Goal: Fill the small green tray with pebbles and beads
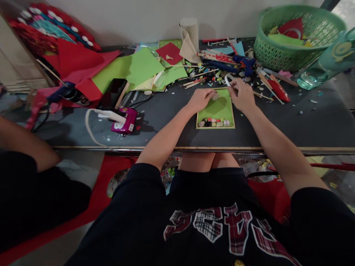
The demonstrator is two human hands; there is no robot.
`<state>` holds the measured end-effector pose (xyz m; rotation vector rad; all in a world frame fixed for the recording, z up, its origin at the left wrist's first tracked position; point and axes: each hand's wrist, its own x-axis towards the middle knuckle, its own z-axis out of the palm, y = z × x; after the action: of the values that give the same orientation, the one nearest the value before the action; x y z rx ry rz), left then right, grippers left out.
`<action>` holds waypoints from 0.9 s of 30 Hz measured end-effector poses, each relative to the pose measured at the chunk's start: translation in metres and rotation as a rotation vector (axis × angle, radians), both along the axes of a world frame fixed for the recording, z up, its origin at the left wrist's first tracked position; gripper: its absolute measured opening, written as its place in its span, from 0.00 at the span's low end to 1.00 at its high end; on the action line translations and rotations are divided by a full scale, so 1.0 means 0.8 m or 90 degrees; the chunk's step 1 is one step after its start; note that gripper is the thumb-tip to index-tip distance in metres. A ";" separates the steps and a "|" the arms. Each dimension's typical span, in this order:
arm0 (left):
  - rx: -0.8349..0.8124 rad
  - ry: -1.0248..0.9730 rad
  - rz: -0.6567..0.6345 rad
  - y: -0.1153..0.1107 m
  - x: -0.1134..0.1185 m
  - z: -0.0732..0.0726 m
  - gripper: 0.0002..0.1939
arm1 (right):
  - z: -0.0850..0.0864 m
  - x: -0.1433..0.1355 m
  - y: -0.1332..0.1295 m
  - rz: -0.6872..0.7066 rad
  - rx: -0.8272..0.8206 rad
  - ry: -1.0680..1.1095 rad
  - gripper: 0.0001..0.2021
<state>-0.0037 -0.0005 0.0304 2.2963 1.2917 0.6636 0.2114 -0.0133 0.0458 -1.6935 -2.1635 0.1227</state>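
A green panel (217, 109) with a thin pale wooden frame lies on the dark table, with a row of coloured pebbles (215, 122) along its near edge. Over the panel's upper left part, my left hand (202, 99) has its fingers pinched around a small pale stone (215, 96). My right hand (242, 94) is closed on a white ring-like strip (228, 79) at the panel's upper right corner. The strip's lower end is hidden by the fingers.
Behind the panel lie loose pebbles, sticks and a blue glue gun (245, 63). A green basket (294, 48) and clear bottle (312, 75) stand right. Left are coloured papers (141, 68), a phone (115, 92), a purple power block (125, 120) and another person's arm (26, 142).
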 end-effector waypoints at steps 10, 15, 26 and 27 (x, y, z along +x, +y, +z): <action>-0.005 0.005 -0.050 -0.019 0.008 0.014 0.17 | -0.005 0.001 0.003 0.017 -0.002 -0.007 0.20; -0.212 0.003 -0.282 -0.007 -0.016 0.025 0.20 | -0.006 0.001 0.004 0.016 -0.005 -0.006 0.21; -0.082 -0.085 -0.185 -0.021 0.005 0.014 0.09 | -0.004 0.000 0.003 0.020 -0.015 0.012 0.18; -0.088 -0.080 -0.204 -0.022 0.007 0.015 0.09 | -0.005 0.000 0.003 0.022 -0.010 0.012 0.18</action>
<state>0.0017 -0.0182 0.0426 2.2395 0.8575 0.5774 0.2113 -0.0107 0.0419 -1.6580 -2.1846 0.1649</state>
